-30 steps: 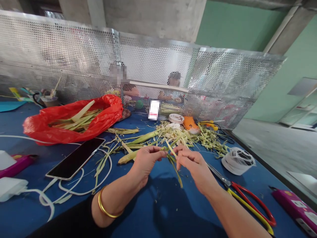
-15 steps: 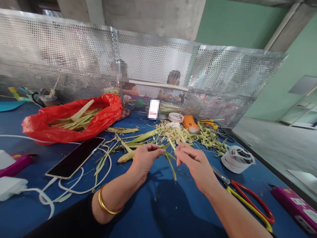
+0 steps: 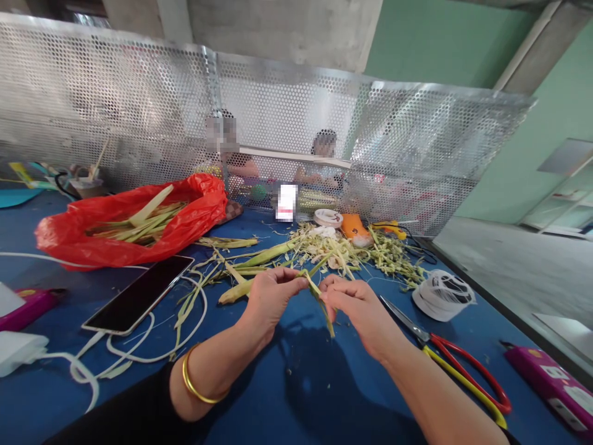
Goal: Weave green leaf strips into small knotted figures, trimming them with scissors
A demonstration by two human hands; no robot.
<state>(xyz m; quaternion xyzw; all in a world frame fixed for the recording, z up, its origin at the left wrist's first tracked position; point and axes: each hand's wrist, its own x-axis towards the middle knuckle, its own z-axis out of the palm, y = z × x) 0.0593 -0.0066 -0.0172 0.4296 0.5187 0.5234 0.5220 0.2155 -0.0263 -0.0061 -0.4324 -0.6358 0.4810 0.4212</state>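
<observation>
My left hand, a gold bangle on its wrist, pinches a small bunch of yellow-green leaf strips between thumb and fingers. My right hand is closed at the other side of the bunch, its fingertips pinching a strip that bends down toward it. One strip end hangs below, between the hands. Behind them lies a pile of pale shredded leaf pieces. Long husk-like leaves spread out left of that pile, one thick stalk close to my left hand.
A red plastic bag of dry leaves stands at left, before a phone with a white cable. Red-and-yellow-handled scissors, a white tape roll and a purple device lie right. Two people sit behind a perforated metal screen.
My right hand has moved slightly left and down, bringing the pale strip from upright to bent downward across the bunch. My left hand keeps its pinch in nearly the same place.
</observation>
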